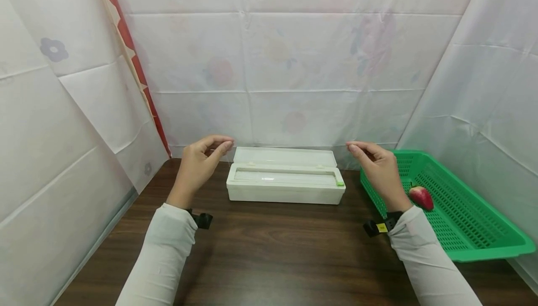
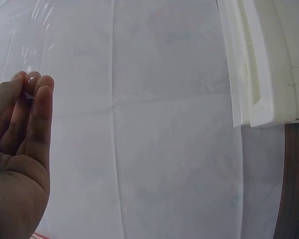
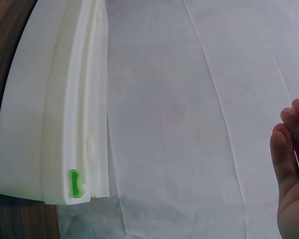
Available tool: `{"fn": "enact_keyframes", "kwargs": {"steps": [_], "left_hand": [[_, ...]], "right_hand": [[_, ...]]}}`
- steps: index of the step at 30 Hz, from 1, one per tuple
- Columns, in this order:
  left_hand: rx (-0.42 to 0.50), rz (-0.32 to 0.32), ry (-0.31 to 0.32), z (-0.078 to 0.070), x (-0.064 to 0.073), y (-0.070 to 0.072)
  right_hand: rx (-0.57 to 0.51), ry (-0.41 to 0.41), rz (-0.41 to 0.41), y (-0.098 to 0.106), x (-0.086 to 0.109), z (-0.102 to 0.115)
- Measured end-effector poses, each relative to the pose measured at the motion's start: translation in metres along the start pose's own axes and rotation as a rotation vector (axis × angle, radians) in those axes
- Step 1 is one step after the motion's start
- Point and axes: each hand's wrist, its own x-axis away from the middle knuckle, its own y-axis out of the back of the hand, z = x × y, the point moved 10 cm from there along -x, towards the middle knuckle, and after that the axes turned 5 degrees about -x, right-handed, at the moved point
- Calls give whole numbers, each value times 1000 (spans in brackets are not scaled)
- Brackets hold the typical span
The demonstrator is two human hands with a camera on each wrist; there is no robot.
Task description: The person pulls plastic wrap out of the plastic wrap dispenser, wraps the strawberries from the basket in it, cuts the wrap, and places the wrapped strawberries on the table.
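Observation:
A long white cling film dispenser (image 1: 286, 195) stands on the table with its lid (image 1: 286, 157) raised at the back. A small green slider (image 3: 75, 183) sits at its right end. My left hand (image 1: 198, 166) is in the air at the box's upper left, thumb and fingers pinching clear cling film (image 2: 40, 12); only its glints show. To the upper right of the box, my right hand (image 1: 380, 171) has thumb and fingertips pinched together at the same height. The film between the hands is almost invisible, and its edge at the right fingertips is hard to make out.
At the right, a green plastic basket (image 1: 491, 246) holds a red fruit (image 1: 421, 197); my right forearm passes close to its left side. The dark wooden table (image 1: 269, 250) extends in front of the box. White patterned sheets (image 1: 294, 53) hang behind and on both sides.

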Motion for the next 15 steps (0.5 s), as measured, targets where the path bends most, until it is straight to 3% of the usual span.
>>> {"fn": "enact_keyframes", "kwargs": {"steps": [15], "left_hand": [[-12,16,-22,-6,-1,2]], "right_hand": [[2,-6,-4,2,1,11]]}}
